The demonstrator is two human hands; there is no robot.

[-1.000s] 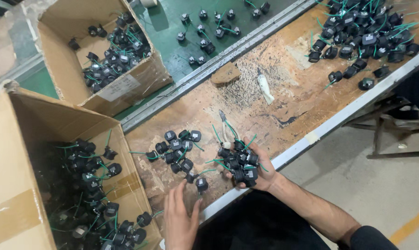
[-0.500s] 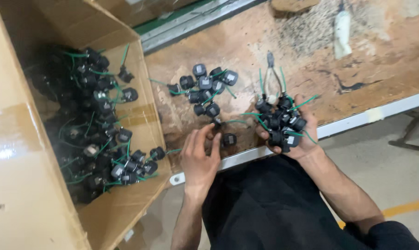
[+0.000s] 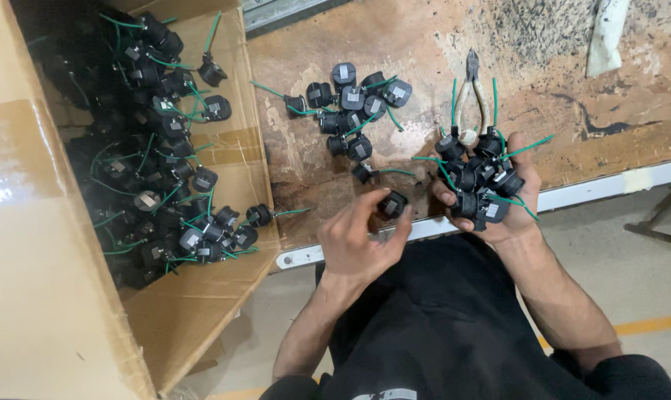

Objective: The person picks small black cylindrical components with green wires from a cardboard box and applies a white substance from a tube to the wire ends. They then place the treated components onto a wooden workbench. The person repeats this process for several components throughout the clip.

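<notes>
My left hand (image 3: 359, 238) pinches one small black round part (image 3: 392, 204) at the near edge of the worn wooden bench (image 3: 646, 111). My right hand (image 3: 498, 200) cradles a bunch of the same black parts with green wires (image 3: 478, 178), just right of the left hand. A loose pile of several more black parts (image 3: 354, 111) lies on the bench above my left hand. Small pliers (image 3: 472, 96) rest on the bench right above the held bunch.
A large open cardboard box (image 3: 224, 274) stands at the left, holding many black parts with green wires (image 3: 158, 170). A white strip (image 3: 606, 30) lies at the bench's far right. A metal rail (image 3: 609, 185) edges the bench front; concrete floor lies below.
The view has moved closer and left. My left hand has picked one black part off the bench edge. My right hand still holds its bunch.
</notes>
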